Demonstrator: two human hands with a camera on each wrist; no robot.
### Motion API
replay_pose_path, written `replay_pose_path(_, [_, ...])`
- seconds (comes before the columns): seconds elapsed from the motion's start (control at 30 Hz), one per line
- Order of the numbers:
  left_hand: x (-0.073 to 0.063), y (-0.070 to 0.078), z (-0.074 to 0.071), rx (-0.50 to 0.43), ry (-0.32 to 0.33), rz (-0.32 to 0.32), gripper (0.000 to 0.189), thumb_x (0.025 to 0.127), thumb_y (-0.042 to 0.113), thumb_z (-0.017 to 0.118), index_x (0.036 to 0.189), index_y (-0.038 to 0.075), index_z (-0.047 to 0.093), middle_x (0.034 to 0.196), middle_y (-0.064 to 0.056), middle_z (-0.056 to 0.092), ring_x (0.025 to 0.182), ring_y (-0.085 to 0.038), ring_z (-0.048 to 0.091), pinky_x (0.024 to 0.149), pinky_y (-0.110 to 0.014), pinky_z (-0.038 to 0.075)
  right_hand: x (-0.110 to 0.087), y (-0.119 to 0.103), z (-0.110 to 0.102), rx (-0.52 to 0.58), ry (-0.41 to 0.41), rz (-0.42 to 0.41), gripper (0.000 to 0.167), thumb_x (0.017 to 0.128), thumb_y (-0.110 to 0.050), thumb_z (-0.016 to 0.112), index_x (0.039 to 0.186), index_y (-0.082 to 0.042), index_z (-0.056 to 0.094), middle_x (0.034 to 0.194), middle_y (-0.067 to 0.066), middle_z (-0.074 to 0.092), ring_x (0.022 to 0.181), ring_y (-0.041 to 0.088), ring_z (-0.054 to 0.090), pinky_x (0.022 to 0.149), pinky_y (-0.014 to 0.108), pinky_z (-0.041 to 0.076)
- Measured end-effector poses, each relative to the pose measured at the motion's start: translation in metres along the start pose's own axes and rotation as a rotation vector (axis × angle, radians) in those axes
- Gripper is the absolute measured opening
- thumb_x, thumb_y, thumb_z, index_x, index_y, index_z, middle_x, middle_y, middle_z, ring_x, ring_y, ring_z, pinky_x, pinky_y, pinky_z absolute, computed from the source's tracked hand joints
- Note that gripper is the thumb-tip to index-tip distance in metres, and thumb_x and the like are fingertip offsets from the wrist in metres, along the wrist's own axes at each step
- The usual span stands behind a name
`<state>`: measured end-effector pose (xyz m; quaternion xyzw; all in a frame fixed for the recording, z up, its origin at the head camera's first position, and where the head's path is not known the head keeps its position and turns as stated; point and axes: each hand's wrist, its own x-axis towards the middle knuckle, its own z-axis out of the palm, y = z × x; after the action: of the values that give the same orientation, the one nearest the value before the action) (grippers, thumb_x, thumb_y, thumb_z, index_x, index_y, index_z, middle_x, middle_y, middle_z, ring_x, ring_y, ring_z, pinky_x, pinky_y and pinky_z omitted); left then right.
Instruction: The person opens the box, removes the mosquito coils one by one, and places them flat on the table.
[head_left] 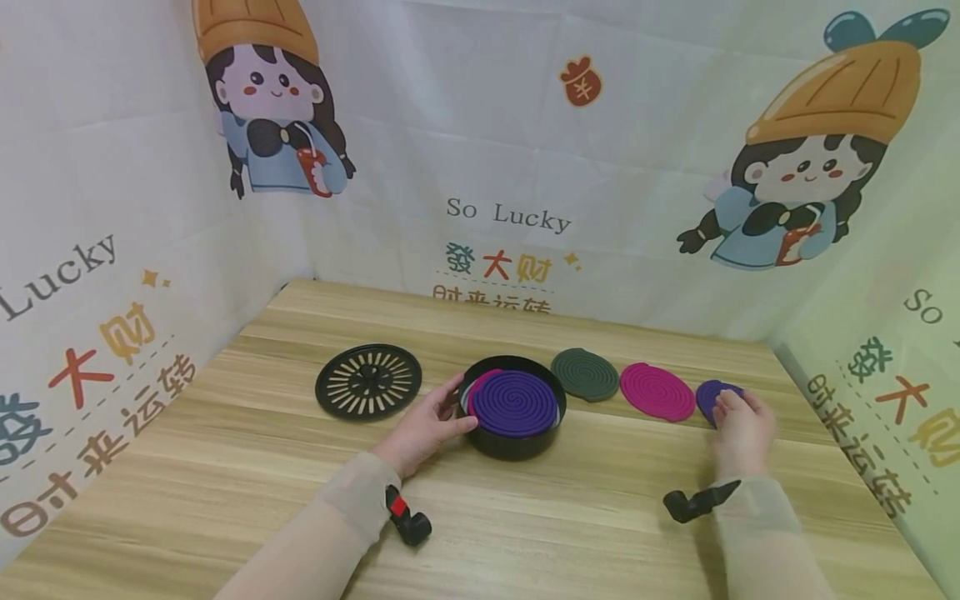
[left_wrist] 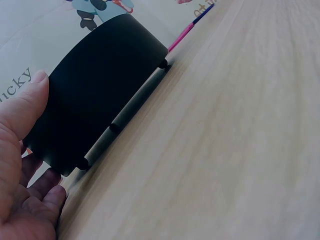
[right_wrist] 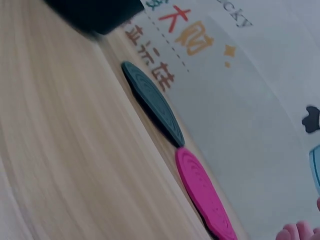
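1. The black tin (head_left: 517, 448) stands near the middle of the worktop (head_left: 570, 525) on small feet; these seem meant to keep its base just off the wood.
2. The left grip (head_left: 420, 429) holds the tin's side, thumb against the near wall and the other fingers farther round, probably to steady it.
3. Inside the tin, a purple coil (head_left: 514, 402) lies uppermost, covering most of an inner pink coil (head_left: 481, 381) that shows along the left edge. They overlap, presumably because the tin leaves little room side by side.
4. The slotted lid (head_left: 369, 382) lies flat to the left, off the tin, which leaves the opening free.
5. To the right, the green coil (head_left: 585, 374), the outer pink coil (head_left: 657, 391) and the outer purple coil (head_left: 708, 400) lie flat in a row, an arrangement that seems to keep each within reach.
6. The right grip (head_left: 742, 425) is at the outer purple coil, bent fingertips over its right side. Whether it pinches the coil or only touches it, I cannot tell: the hand covers that part, and the right wrist view shows just fingertips at its corner.
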<state>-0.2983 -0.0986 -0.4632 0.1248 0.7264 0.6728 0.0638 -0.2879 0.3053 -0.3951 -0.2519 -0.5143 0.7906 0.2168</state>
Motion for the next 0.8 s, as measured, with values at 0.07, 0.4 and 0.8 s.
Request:
replay_pose_path(0.07, [0.0,0.0,0.0,-0.001,-0.004,0.008,0.087,0.082,0.014,0.078,0.152,0.006,0.027,0.153,-0.019,0.03,0.141,-0.03,0.028,0.116,-0.037,0.023,-0.005,0.003,0.007,-0.046,-0.089,0.002,0.046,0.097,-0.006,0.05,0.139,-0.003,0.031,0.107,-0.003,0.045,0.089,0.003,0.051,0.085,0.012,0.046])
replay_pose_path(0.4, [0.001,0.0,0.001,-0.011,-0.008,0.01,0.086,0.082,0.012,0.077,0.152,0.006,0.027,0.153,-0.019,0.03,0.141,-0.03,0.027,0.116,-0.038,0.022,-0.031,0.017,0.048,-0.225,-0.464,-0.017,0.036,0.096,-0.001,0.052,0.129,0.001,0.038,0.098,-0.011,0.057,0.094,0.002,0.057,0.1,0.024,0.045])
replay_pose_path(0.8, [-0.001,0.001,0.002,-0.023,0.009,-0.002,0.086,0.082,0.011,0.077,0.152,0.007,0.027,0.153,-0.018,0.029,0.141,-0.029,0.027,0.116,-0.037,0.023,-0.058,0.037,0.093,-0.258,-0.658,0.022,0.046,0.096,0.001,0.051,0.137,0.007,0.032,0.121,0.009,0.05,0.096,0.006,0.059,0.105,0.032,0.041])
